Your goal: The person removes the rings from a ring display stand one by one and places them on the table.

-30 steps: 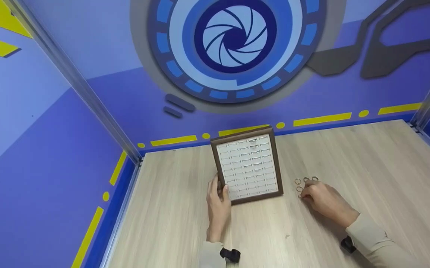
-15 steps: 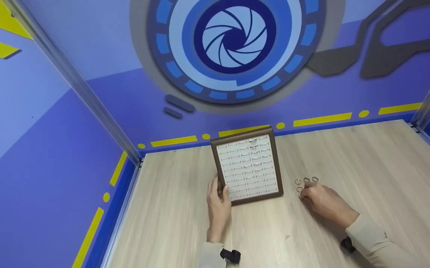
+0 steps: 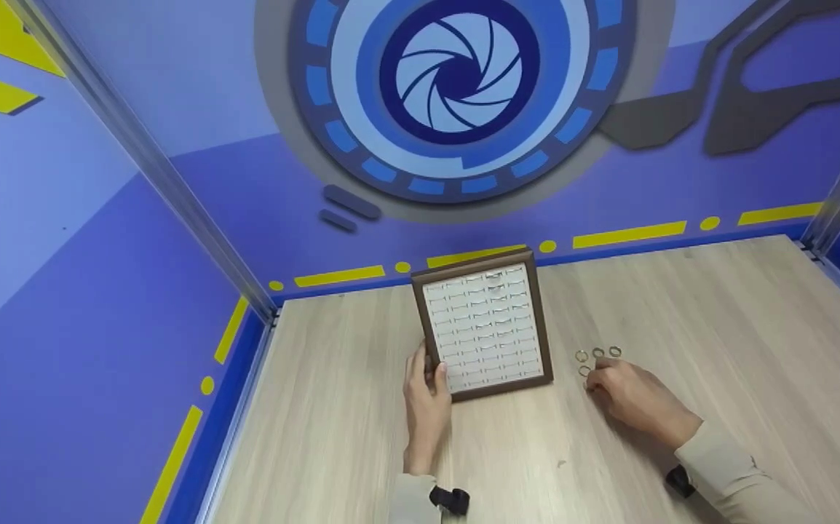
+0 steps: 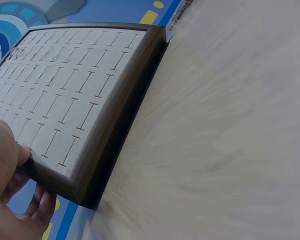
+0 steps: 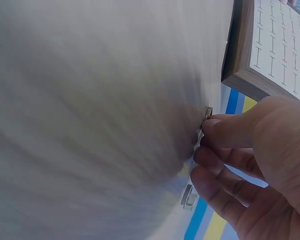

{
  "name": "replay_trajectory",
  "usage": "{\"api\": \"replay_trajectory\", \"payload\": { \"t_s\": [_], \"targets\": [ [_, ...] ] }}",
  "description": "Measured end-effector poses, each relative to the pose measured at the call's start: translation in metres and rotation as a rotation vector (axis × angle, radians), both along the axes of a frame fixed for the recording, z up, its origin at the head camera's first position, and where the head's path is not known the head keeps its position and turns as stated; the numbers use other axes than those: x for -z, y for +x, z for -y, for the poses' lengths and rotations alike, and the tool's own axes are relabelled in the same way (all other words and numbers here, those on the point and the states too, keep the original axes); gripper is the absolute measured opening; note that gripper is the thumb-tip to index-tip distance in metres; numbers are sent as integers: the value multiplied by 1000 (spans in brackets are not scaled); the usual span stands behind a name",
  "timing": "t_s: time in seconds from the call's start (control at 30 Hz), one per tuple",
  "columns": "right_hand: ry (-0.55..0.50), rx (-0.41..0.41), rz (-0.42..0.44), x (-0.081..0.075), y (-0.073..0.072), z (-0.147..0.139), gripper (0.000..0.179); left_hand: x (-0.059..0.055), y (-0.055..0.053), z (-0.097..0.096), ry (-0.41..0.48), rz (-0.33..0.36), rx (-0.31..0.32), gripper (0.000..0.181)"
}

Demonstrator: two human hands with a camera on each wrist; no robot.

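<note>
A ring display tray [image 3: 485, 327] with a brown wooden frame and a white slotted pad leans back on the table, a few rings [image 3: 493, 280] seated in its upper slots. My left hand [image 3: 426, 407] grips the frame's lower left side, thumb [image 4: 21, 154] on the front and fingers behind. To the right of the tray, my right hand [image 3: 635, 397] is down at the tabletop, thumb and fingers pinching a small ring [image 5: 208, 113], mostly hidden by the fingertips. Several loose rings, among them a gold one [image 3: 581, 356], lie just beyond those fingers.
The pale wood table [image 3: 340, 407] meets a blue and purple printed back wall [image 3: 245, 196] close behind the tray. A metal post [image 3: 172, 211] stands at the left corner. Black straps [image 3: 450, 500] circle both wrists.
</note>
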State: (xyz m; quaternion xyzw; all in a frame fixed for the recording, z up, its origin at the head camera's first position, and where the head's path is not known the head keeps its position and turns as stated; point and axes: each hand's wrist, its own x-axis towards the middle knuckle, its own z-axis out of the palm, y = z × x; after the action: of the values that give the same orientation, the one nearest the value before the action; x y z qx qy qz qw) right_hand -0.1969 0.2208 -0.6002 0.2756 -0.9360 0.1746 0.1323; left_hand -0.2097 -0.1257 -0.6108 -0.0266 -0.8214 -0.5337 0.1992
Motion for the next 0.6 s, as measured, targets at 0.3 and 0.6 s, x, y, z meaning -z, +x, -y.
{"api": "replay_trajectory", "payload": {
  "t_s": [0.3,0.6],
  "targets": [
    [-12,12,-39,-1,1,4,15,1,0,-2,6,10,-9,54],
    [-119,5,-74,-21,-8,25,18,1,-1,-3,31,9,-16,53]
  ]
}}
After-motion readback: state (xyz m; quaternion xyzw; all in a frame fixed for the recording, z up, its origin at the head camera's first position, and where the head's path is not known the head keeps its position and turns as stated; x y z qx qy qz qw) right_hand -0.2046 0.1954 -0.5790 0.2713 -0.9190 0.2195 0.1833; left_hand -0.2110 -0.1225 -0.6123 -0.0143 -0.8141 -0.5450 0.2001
